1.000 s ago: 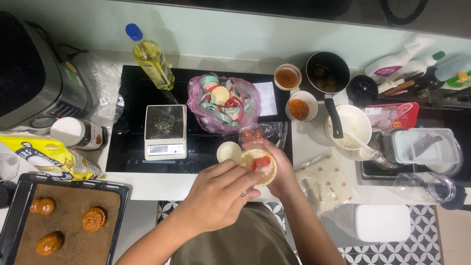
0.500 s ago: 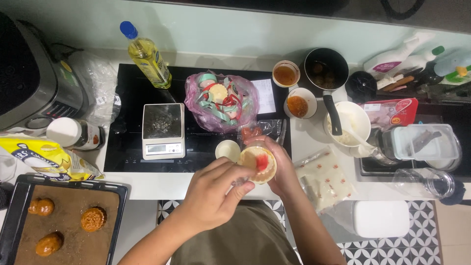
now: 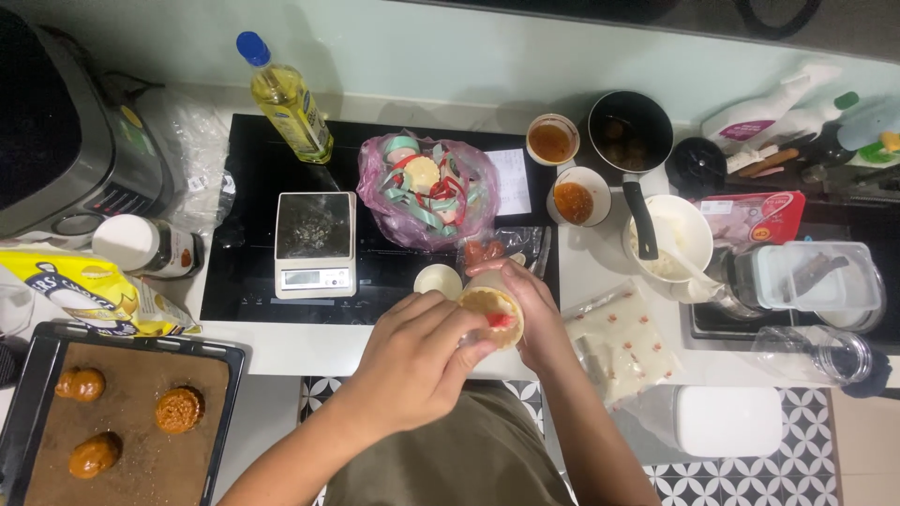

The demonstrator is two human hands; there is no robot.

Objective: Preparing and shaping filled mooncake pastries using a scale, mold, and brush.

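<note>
The right hand (image 3: 534, 314) cups a round mould (image 3: 489, 309) from behind and below, fingers curled around its far side and closed on it. The mould sits over the counter's front edge, just in front of the black cooktop (image 3: 248, 225), its open face showing pale dough with a red bit at the near rim. The left hand (image 3: 417, 361) is bent loosely over the mould's near side, fingertips (image 3: 473, 342) together and pressing at the red bit (whether they pinch it or only push cannot be told). A small white cup (image 3: 438, 279) stands just beside the mould. Behind lie a scale (image 3: 315, 244), a pink bag (image 3: 427, 187) of moulds and an oil bottle (image 3: 286, 98). A tray (image 3: 37, 375) at the near left carries three brown cakes (image 3: 178, 409).
</note>
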